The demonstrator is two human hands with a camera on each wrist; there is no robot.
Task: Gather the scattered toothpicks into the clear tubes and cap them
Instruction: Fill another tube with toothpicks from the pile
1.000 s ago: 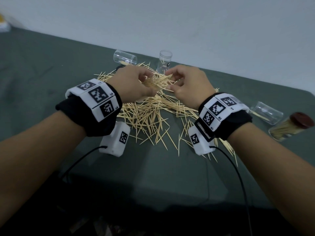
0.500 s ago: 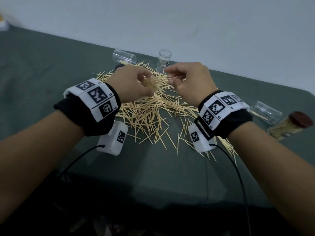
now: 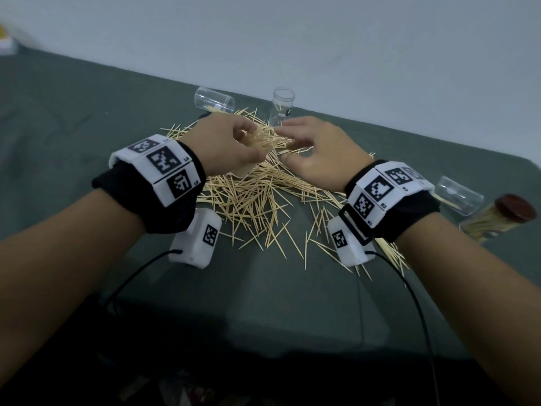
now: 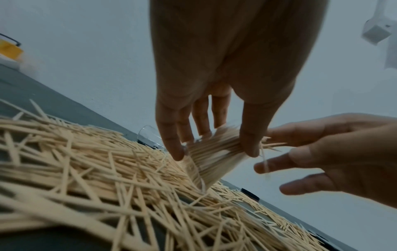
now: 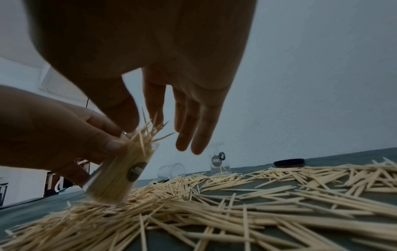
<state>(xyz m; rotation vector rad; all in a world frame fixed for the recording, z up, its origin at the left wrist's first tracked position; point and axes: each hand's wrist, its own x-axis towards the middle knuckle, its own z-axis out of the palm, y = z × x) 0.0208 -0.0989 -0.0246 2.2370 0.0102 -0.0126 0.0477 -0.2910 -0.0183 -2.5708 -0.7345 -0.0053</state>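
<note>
On the far left of the dark green table (image 3: 87, 118) a clear tube (image 3: 214, 101) lies on its side with a few toothpicks in it, just beyond the pile. The loose toothpicks (image 3: 251, 206) are heaped across the middle of the cloth, thickest under the hands and thinning out toward the near edge.

The left hand (image 3: 225, 148) is above the far part of the pile, its thumb and fingers curled round a clear tube packed full of toothpicks (image 5: 120, 178). The tube is tilted, its base touching the heap, and the tips of the sticks fan out past its mouth. In the left wrist view the thumb (image 4: 250, 135) presses across the bundle while the other fingers wrap the far side.

Just right of it the right hand (image 3: 319, 153) hovers with its fingers spread apart and fairly straight, near the protruding tips. It grips nothing that I can see; one stick seems to rest against a fingertip, though it is too blurred to be sure.

Behind the hands an upright tube (image 3: 282, 108) stands open with a couple of sticks inside. A dark cap (image 5: 289, 162) lies flat on the cloth at the far side of the pile. Far right, another open tube (image 3: 458, 194) lies on its side, and beside it a filled tube with a dark red cap (image 3: 497, 221).
</note>
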